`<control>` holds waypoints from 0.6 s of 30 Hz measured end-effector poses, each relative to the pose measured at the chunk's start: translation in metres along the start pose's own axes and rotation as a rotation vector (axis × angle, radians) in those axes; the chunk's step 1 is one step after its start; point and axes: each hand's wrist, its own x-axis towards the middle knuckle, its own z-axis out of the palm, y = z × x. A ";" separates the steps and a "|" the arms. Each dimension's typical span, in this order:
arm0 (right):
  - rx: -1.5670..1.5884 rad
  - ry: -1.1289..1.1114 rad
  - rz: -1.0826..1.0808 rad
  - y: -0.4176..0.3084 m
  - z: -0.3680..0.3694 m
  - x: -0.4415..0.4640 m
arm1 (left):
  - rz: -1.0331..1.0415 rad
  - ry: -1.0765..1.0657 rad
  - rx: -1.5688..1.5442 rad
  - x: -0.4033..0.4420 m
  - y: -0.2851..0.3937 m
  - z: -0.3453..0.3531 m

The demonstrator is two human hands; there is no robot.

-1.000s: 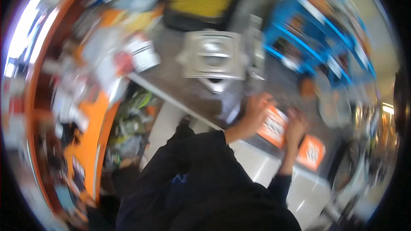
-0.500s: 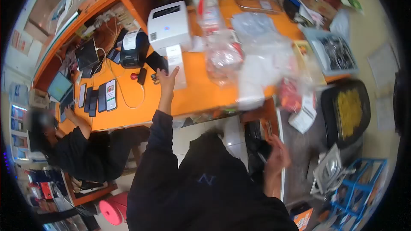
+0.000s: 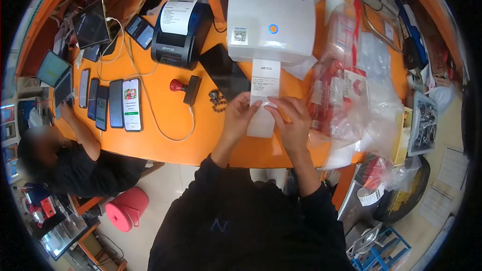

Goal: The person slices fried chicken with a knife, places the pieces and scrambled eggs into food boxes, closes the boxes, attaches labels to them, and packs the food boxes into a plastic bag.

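Where the paper strip (image 3: 266, 88) leaves the white printer (image 3: 273, 10): it comes out of the front slot and runs toward the person, over the orange desk (image 3: 145, 145).
Strip's look: white, narrow and flat, with a heading near the slot and several lines of dark print below it, too small to read; the end nearest the person looks blank. Fingers cover its middle, so whether it is one piece throughout cannot be told.
Left hand (image 3: 240, 115): thumb and forefinger close on the strip's left edge in a light pinch.
Right hand (image 3: 292, 120): thumb and forefinger pinch the strip from the right side, other fingers bent.
Gap between hands: small; the two sets of fingertips stand just beside each other across the strip.
Left of the strip: a black flat object (image 3: 223, 70) lies next to it, with a small beaded bunch (image 3: 218, 100) and a red-knobbed stamp (image 3: 188, 89) near.
Farther left: a black receipt printer (image 3: 183, 30) holds a printed slip, and a row of phones (image 3: 132, 105) lies nearer the desk's edge.
Right of the hands: clear plastic bags (image 3: 341, 90) with red printing, heaped on the desk.
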 end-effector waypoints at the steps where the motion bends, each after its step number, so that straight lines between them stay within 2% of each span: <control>1: -0.069 0.004 -0.028 0.003 0.005 0.004 | 0.015 0.016 0.001 -0.004 0.003 0.004; 3: -0.191 -0.001 -0.063 0.013 0.015 0.007 | -0.034 0.010 0.002 -0.007 0.009 0.003; 6: -0.336 -0.086 -0.144 0.017 0.013 0.016 | 0.018 -0.028 0.023 -0.002 0.003 0.000; 9: -0.395 -0.159 -0.314 0.028 0.009 0.022 | 0.049 -0.052 0.057 0.001 -0.002 -0.004; 12: -0.398 -0.160 -0.385 0.027 0.009 0.024 | 0.045 -0.056 0.042 -0.002 0.002 -0.002; 15: -0.306 -0.069 -0.286 0.026 0.006 0.027 | 0.049 -0.011 0.067 -0.003 0.000 -0.002; 18: -0.005 0.399 -0.006 0.012 -0.001 0.020 | 0.102 0.150 0.276 -0.007 0.005 0.003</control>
